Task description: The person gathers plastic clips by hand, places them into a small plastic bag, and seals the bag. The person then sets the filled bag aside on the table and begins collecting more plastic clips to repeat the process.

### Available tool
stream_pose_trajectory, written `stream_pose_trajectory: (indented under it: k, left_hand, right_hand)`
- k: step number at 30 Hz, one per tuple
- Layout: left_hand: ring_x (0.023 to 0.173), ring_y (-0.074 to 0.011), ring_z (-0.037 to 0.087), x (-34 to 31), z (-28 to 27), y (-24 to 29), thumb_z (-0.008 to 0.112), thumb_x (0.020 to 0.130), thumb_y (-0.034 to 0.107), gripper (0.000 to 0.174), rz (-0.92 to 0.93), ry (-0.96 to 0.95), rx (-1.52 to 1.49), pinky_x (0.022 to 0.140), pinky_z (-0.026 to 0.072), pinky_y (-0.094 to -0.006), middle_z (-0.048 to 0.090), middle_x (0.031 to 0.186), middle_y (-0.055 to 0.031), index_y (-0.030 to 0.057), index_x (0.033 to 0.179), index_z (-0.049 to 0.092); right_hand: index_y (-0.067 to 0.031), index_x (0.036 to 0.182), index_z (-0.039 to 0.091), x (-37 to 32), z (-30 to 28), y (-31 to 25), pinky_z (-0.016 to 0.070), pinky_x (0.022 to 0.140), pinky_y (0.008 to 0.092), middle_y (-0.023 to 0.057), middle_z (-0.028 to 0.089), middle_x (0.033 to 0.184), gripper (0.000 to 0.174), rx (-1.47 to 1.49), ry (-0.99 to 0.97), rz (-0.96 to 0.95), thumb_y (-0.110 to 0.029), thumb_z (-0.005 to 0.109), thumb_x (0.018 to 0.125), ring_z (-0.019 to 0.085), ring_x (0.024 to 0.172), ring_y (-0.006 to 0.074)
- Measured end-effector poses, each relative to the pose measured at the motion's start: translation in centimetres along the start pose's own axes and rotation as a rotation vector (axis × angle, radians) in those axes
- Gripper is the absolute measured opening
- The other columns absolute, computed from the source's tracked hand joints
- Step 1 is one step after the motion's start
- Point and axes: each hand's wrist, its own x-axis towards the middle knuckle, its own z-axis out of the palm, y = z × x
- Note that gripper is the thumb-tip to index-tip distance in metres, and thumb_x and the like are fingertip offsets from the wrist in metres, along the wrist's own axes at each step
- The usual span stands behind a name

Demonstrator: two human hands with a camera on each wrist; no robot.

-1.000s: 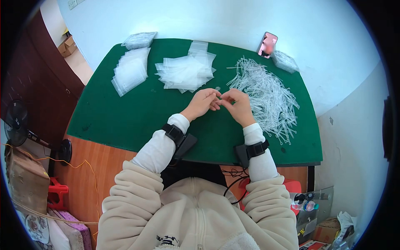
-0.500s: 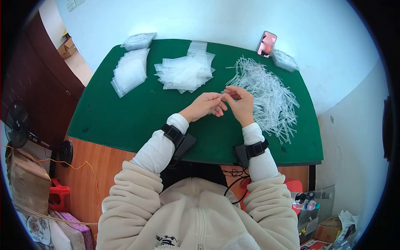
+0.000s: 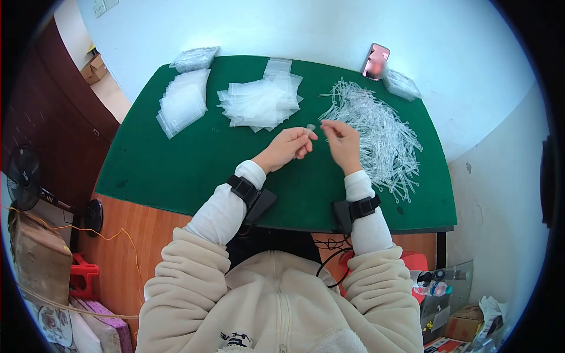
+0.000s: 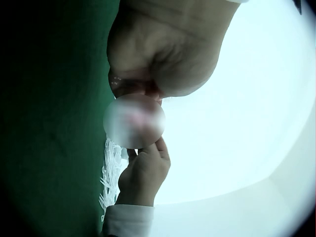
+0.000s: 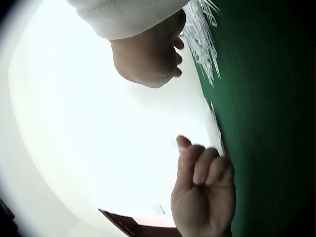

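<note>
Over the green table mat [image 3: 176, 165], my left hand [image 3: 308, 135] pinches a small clear plastic piece [image 3: 310, 126] between thumb and forefinger. My right hand [image 3: 325, 125] hovers just to its right, a small gap apart, with its fingers curled and thumb and forefinger drawn together. Nothing shows between them. A big heap of thin clear plastic strips [image 3: 379, 138] lies right beside the right hand. In the right wrist view, the right hand [image 5: 174, 55] is curled near the strips [image 5: 202, 39], and the left hand [image 5: 202, 170] is below it. In the left wrist view, a blur hides the left hand's fingertips.
A loose pile of clear bags [image 3: 262, 101] lies at the back middle, and a neater stack of bags [image 3: 183, 101] at the back left. Wrapped packs [image 3: 196, 57] [image 3: 403, 85] sit at the far corners. A phone [image 3: 377, 62] leans on the wall. The wall runs close on the right.
The hands were joined at the fingertips over a clear piece. Now the right hand has drawn slightly right and away, and the left hand keeps the piece.
</note>
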Motion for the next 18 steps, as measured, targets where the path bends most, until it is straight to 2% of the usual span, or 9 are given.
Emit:
stream_pose_trajectory:
  k: [1, 4, 5, 7, 8, 11, 18]
  left_hand:
    - [0.059, -0.0046, 0.043, 0.1, -0.1, 0.1, 0.041, 0.095, 0.018, 0.019, -0.003, 0.048, -0.046, 0.054, 0.0346, -0.0180, 0.052, 0.075, 0.0018, 0.0046, 0.100, 0.053]
    - [0.055, -0.0041, 0.037, 0.0, -0.5, 0.4, 0.041, 0.095, 0.019, 0.018, -0.004, 0.144, -0.139, 0.051, 0.0311, -0.0180, 0.047, 0.070, 0.0030, 0.0049, 0.096, 0.053]
    - [0.054, -0.0041, 0.035, 0.0, -0.6, 0.4, 0.041, 0.095, 0.019, 0.018, -0.006, 0.204, -0.142, 0.050, 0.0297, -0.0181, 0.046, 0.069, 0.0031, 0.0048, 0.094, 0.053]
    - [0.052, -0.0040, 0.032, -0.1, -0.7, 0.5, 0.041, 0.095, 0.020, 0.019, -0.012, 0.326, -0.149, 0.047, 0.0269, -0.0183, 0.044, 0.067, 0.0033, 0.0047, 0.092, 0.052]
    - [0.052, -0.0040, 0.032, -0.1, -0.8, 0.5, 0.041, 0.095, 0.020, 0.019, -0.011, 0.325, -0.149, 0.047, 0.0269, -0.0183, 0.044, 0.067, 0.0033, 0.0047, 0.092, 0.052]
    - [0.052, -0.0041, 0.033, -0.1, -1.2, 0.5, 0.041, 0.094, 0.019, 0.019, -0.021, 0.391, -0.182, 0.047, 0.0273, -0.0182, 0.044, 0.066, 0.0029, 0.0039, 0.093, 0.053]
    - [0.054, -0.0044, 0.035, 0.0, -1.1, 0.4, 0.041, 0.095, 0.019, 0.020, -0.023, 0.345, -0.199, 0.049, 0.0292, -0.0182, 0.046, 0.068, 0.0025, 0.0035, 0.097, 0.053]
  right_hand:
    - [-0.0022, 0.084, 0.067, 0.2, -0.5, 0.8, 0.0487, 0.066, 0.0288, 0.0083, 0.065, 0.079, 0.010, -0.002, 0.001, 0.001, -0.007, 0.062, 0.077, 0.061, 0.073, 0.0181]
    - [-0.0068, 0.082, 0.068, 0.9, -2.1, 3.7, 0.0444, 0.077, 0.0372, 0.0079, 0.063, 0.086, 0.012, -0.728, 0.259, -0.184, -0.009, 0.058, 0.076, 0.057, 0.087, 0.0241]
    - [-0.0068, 0.082, 0.068, 0.9, -2.1, 3.8, 0.0444, 0.077, 0.0372, 0.0079, 0.063, 0.086, 0.012, -0.729, 0.260, -0.186, -0.009, 0.058, 0.076, 0.057, 0.087, 0.0241]
    - [-0.0100, 0.079, 0.067, 0.5, -2.1, 4.0, 0.0410, 0.078, 0.0413, 0.0069, 0.062, 0.088, 0.011, -0.903, 0.112, -0.026, -0.010, 0.058, 0.074, 0.054, 0.089, 0.0263]
    - [-0.0117, 0.078, 0.067, 0.4, -2.1, 4.2, 0.0393, 0.079, 0.0434, 0.0064, 0.061, 0.088, 0.011, -0.988, 0.037, 0.057, -0.011, 0.057, 0.073, 0.052, 0.091, 0.0274]
    - [-0.0134, 0.076, 0.066, 0.3, -2.1, 3.9, 0.0390, 0.075, 0.0432, 0.0054, 0.061, 0.085, 0.009, -1.018, -0.004, 0.051, -0.014, 0.058, 0.072, 0.053, 0.088, 0.0268]
    - [-0.0137, 0.073, 0.064, 0.1, -1.8, 3.3, 0.0383, 0.072, 0.0434, 0.0044, 0.061, 0.080, 0.005, -1.051, 0.002, 0.013, -0.015, 0.059, 0.072, 0.053, 0.084, 0.0272]
